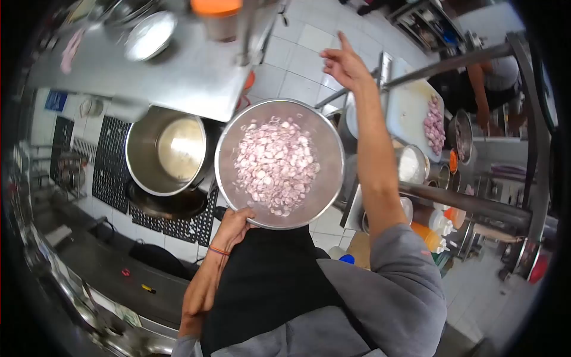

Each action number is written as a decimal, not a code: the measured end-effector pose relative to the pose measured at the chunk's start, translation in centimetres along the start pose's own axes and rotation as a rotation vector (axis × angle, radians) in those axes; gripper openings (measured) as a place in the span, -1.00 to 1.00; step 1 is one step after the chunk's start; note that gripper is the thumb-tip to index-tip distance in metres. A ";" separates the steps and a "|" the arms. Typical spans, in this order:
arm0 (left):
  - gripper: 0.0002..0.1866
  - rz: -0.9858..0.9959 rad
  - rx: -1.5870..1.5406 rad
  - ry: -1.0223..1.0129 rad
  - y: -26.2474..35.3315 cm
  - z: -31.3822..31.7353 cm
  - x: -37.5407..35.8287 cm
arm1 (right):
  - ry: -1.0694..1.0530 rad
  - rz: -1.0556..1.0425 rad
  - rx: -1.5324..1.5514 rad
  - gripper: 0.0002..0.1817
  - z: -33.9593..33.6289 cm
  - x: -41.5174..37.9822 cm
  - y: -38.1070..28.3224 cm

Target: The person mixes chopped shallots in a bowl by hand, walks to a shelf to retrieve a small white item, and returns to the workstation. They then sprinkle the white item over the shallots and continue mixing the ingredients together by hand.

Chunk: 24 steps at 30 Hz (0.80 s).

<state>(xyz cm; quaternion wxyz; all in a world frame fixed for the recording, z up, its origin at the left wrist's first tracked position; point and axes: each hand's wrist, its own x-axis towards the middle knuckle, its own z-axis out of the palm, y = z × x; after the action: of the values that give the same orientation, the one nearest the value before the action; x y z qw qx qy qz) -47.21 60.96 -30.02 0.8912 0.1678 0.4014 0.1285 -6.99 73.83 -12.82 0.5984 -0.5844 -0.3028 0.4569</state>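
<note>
A wide metal bowl (321, 172) holds a heap of sliced pinkish shallots (276, 163). My left hand (235, 226) grips the bowl's near rim at its lower left, with the thumb over the edge. Beyond the bowl, my right hand (348, 62) is stretched out in the air with its index finger extended; it touches nothing that I can see. To the left of the bowl stands a large open metal pot (166, 152) with a little pale liquid or a reflection at its bottom.
A steel table (178, 83) spans the upper left, bearing a blurred metal bowl (151, 35) and an orange-lidded container (217, 18). At right, a white cutting board (407, 113) carries shallots beside a metal frame. Squeeze bottles (425, 235) stand lower. Another person (499, 77) is beyond the frame.
</note>
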 end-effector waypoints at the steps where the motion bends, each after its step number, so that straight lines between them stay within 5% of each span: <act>1: -0.65 0.001 0.000 -0.019 -0.2 -0.3 0.4 | 0.043 -0.004 -0.013 -0.07 -0.2 -0.5 0.2; 7: -0.62 0.135 -0.087 -0.028 -2.3 0.4 -1.3 | 0.162 -0.218 0.074 -0.46 2.2 -16.7 0.9; 12: -0.58 0.279 -0.169 0.117 -4.8 5.3 -4.3 | 0.101 -0.088 -0.381 -0.68 1.2 -22.0 3.7; 13: -0.56 0.317 -0.188 0.150 -5.2 6.7 -4.3 | -0.045 -0.097 -0.532 -0.71 0.9 -21.8 4.6; 14: -0.52 0.335 -0.172 0.187 -6.1 7.6 -4.4 | -0.197 -0.157 -0.888 -0.65 0.8 -21.8 5.0; 16: -0.51 0.411 -0.162 0.260 -7.5 9.1 -3.5 | -0.470 -0.474 -1.132 -0.54 1.5 -21.0 7.0; 24: -0.61 0.560 -0.241 0.449 -9.7 14.4 -0.9 | -0.716 -0.593 -1.255 -0.36 5.9 -18.4 14.0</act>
<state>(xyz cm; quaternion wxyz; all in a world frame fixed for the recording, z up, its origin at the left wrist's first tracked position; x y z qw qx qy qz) -35.95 48.94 -24.41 0.7246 0.1325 0.5074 0.4471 -22.37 58.34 -22.52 0.1185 -0.5251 -0.8228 0.1820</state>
